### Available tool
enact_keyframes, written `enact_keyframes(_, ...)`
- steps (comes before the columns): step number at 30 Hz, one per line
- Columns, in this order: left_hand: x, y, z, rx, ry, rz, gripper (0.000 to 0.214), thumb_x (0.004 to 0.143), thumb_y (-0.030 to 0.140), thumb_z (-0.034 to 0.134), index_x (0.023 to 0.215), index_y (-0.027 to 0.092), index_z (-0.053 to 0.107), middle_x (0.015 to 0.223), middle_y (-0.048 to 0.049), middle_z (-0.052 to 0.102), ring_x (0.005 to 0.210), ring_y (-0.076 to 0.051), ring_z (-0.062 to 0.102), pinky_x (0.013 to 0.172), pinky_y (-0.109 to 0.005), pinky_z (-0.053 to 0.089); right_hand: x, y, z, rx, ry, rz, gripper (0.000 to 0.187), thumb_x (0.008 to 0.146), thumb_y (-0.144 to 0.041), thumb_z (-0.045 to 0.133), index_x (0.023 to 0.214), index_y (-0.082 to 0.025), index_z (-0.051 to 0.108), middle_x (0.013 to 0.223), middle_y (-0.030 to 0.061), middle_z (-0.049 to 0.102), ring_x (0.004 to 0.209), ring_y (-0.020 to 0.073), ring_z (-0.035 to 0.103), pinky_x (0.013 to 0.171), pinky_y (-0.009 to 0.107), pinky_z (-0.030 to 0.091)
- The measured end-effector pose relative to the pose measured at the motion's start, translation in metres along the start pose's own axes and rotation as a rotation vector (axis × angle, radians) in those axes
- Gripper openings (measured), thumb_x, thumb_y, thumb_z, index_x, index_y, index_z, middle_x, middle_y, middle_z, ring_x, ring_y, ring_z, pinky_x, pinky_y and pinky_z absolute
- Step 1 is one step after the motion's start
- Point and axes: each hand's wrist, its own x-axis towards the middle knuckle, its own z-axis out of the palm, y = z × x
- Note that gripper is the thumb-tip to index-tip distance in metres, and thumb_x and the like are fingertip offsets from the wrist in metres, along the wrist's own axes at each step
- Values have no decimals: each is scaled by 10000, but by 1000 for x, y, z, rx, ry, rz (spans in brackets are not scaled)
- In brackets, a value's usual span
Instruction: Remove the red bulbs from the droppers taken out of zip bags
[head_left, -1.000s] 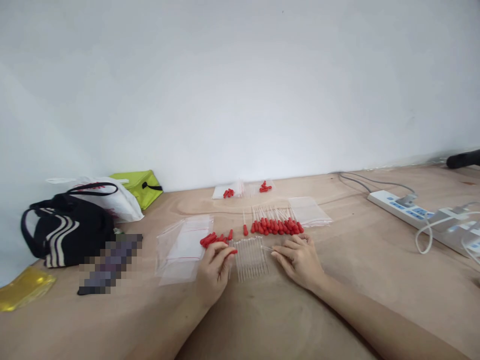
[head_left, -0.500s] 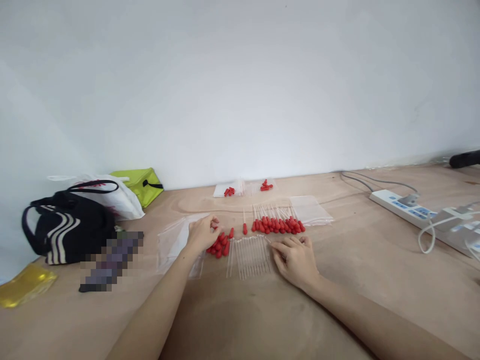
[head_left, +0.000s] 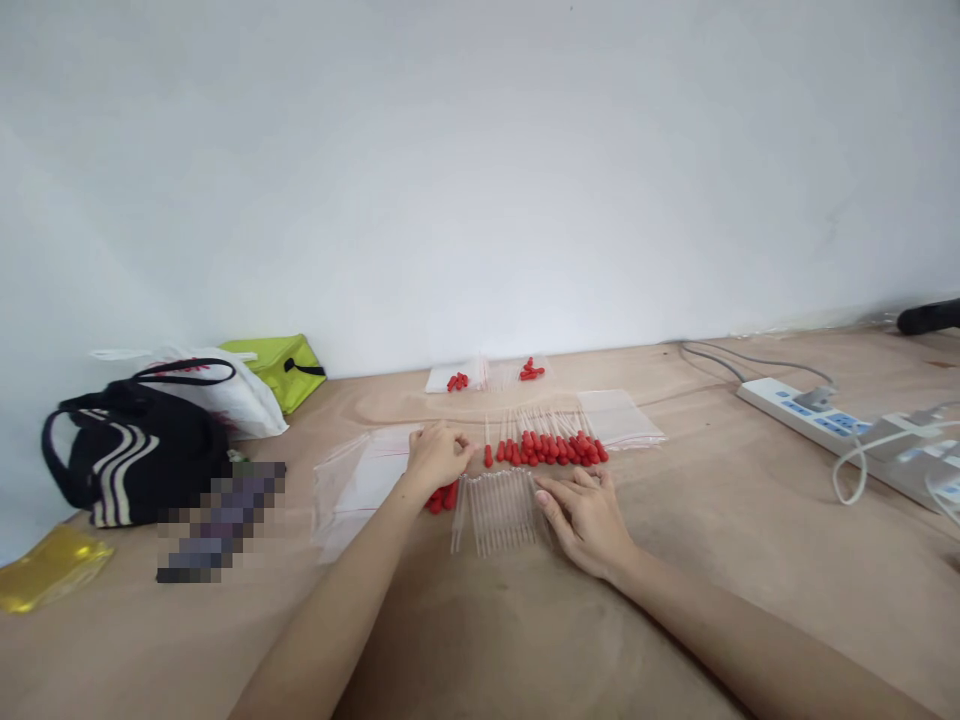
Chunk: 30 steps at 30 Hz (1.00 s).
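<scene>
My left hand (head_left: 442, 455) is above the pile of red rubber bulbs (head_left: 442, 498), its thumb and fingertips pinched together at the right. Whatever they hold is hidden. My right hand (head_left: 589, 518) rests on the table, thumb and forefinger closed at the right end of a row of clear thin tubes (head_left: 504, 515). I cannot make out what is between them. Beyond both hands lies a group of droppers (head_left: 559, 448), their red bulbs towards me and clear tubes pointing away. One dropper (head_left: 488, 456) lies at the group's left end.
Clear plastic bags (head_left: 360, 490) lie left of the bulbs, another bag (head_left: 619, 420) at the right. By the wall are small red bulbs (head_left: 532, 370). A black bag (head_left: 142, 455) and green bag (head_left: 281, 370) stand left. A power strip (head_left: 795, 405) with cables lies right.
My left hand has moved right from the bulb pile, now covering the bulb that lay at its right edge. My right hand has barely shifted. The leftmost droppers sit slightly differently.
</scene>
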Motion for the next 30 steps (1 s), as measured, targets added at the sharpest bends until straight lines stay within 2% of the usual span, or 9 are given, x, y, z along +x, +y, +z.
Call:
enact_keyframes(3,8,14,8,27,-32,-22,348,671,540,537,600,223,661,874,-92,630,951,-297,519,840,-447,318,0,1,-1,68,-22,-5,296,899,-279,328,1023,-220,590,756,11,661,730,135,525,792,351,264)
enact_keyframes(5,14,19,13,40,-51,-49,390,651,569,538,548,211,653,852,-108,632,954,-324,515,831,-476,313,1,1,-1,88,-18,4,303,902,-281,318,1032,-219,586,750,13,655,739,140,527,803,358,269)
enact_keyframes(10,21,26,21,36,-94,-102,357,674,482,546,484,187,612,725,-100,640,893,-307,553,778,-435,363,1,3,-1,60,5,23,299,896,-300,332,1029,-216,586,771,19,654,737,142,529,800,355,287)
enact_keyframes(16,17,30,13,20,-33,-73,235,758,301,475,626,150,599,749,-119,636,797,-257,586,683,-339,403,1,4,-1,73,38,37,258,882,-301,357,975,-226,586,794,21,654,770,156,535,814,368,283)
enact_keyframes(20,-7,20,1,7,53,-15,186,828,199,372,856,130,543,824,-119,627,780,-225,584,682,-333,405,-1,6,2,82,83,48,262,852,-309,401,1052,-205,535,922,55,619,876,182,524,817,367,304)
enact_keyframes(23,-37,7,2,-46,114,120,140,851,219,376,883,157,498,847,-72,615,802,-192,571,705,-309,413,-1,9,2,86,174,20,440,811,-368,457,1202,-168,421,1080,109,536,1015,216,474,833,371,330)
enact_keyframes(26,-66,-4,13,-187,262,423,149,861,277,391,827,168,487,783,-44,603,734,-164,557,665,-279,426,0,9,-1,62,225,-42,625,761,-438,521,1283,-150,333,1169,137,472,1086,240,429,868,391,324)
enact_keyframes(28,-79,-7,21,-217,349,528,171,867,294,388,804,172,490,731,-29,598,684,-151,545,634,-264,419,0,7,-4,36,184,-107,551,762,-436,536,1244,-202,405,1151,105,504,1067,231,443,900,409,288)
enact_keyframes(30,-86,-5,26,-216,405,579,171,867,288,401,781,176,499,693,-11,599,647,-138,534,641,-267,401,0,5,-6,19,134,-170,392,779,-409,538,1141,-262,514,1080,55,566,1030,215,464,927,428,238)
